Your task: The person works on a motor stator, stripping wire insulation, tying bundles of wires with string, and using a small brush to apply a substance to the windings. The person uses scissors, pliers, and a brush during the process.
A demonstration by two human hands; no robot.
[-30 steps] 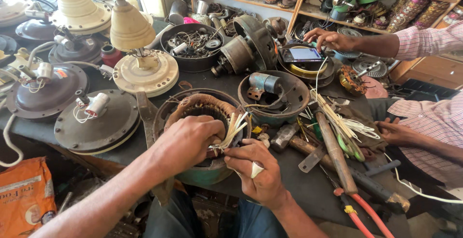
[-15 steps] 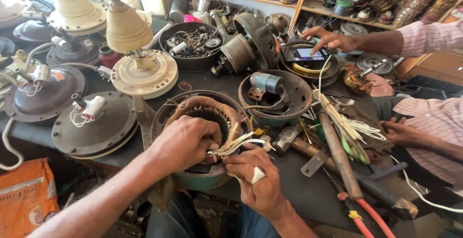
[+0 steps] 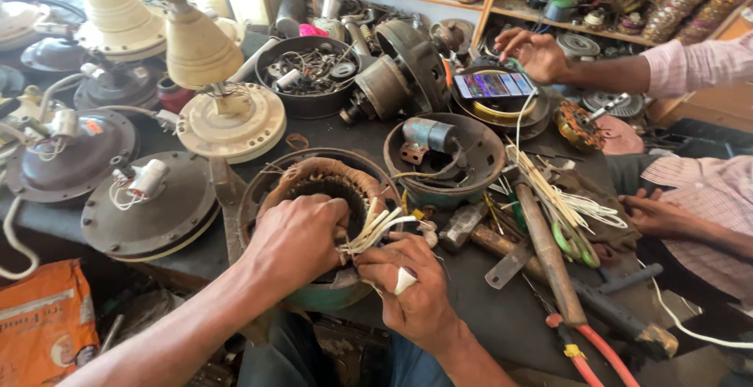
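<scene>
My left hand (image 3: 296, 239) rests on a round fan motor stator (image 3: 314, 179) with brown wrapped windings, set in a dark metal housing at the table's front edge. Its fingers pinch a bundle of white sleeved wires (image 3: 376, 228) that come out of the windings. My right hand (image 3: 408, 287) grips the same wire bundle from below and to the right, with a small white piece by its fingers.
A second person at the right has one hand (image 3: 532, 51) near a phone (image 3: 492, 85) and another hand (image 3: 651, 213) on the table. Fan housings (image 3: 149, 207), a cream fan base (image 3: 231, 124), a bowl of parts (image 3: 310, 73), a hammer (image 3: 549, 250) and red-handled pliers (image 3: 596, 352) crowd the table.
The wire bundle has shifted from pointing up to lying out to the right between my hands. My right hand has risen closer to my left hand.
</scene>
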